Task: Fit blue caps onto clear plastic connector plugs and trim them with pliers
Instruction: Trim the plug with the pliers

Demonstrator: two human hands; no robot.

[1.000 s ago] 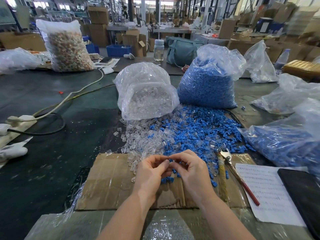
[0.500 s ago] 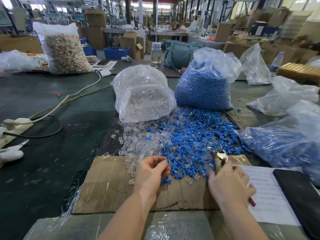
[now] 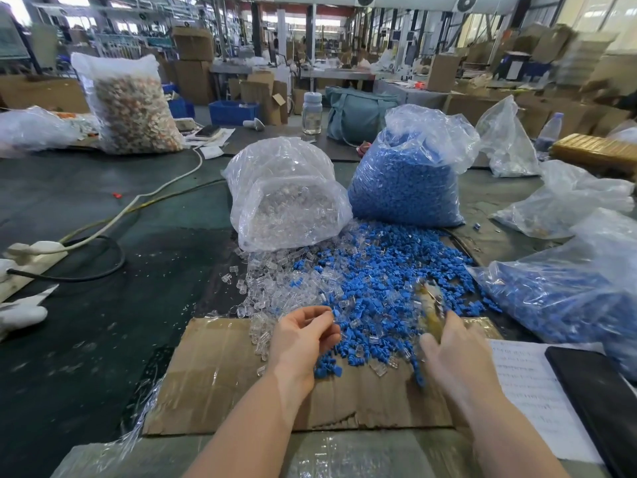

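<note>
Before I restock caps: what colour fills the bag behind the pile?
Blue, in the head view: bag of caps.

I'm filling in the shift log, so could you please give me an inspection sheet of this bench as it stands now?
Surface: dark green table with a flattened cardboard sheet at the near edge.
Job's things: loose pile of blue caps mixed with clear plugs; bag of clear plugs; bag of blue caps; pliers, blurred.
Clutter: printed paper, black flat case, more plastic bags.
Grippers: left hand pinches a small clear piece; right hand grips the pliers.
Cables: white cable and black cable near a power strip.
Surroundings: warehouse with cardboard boxes.
</note>
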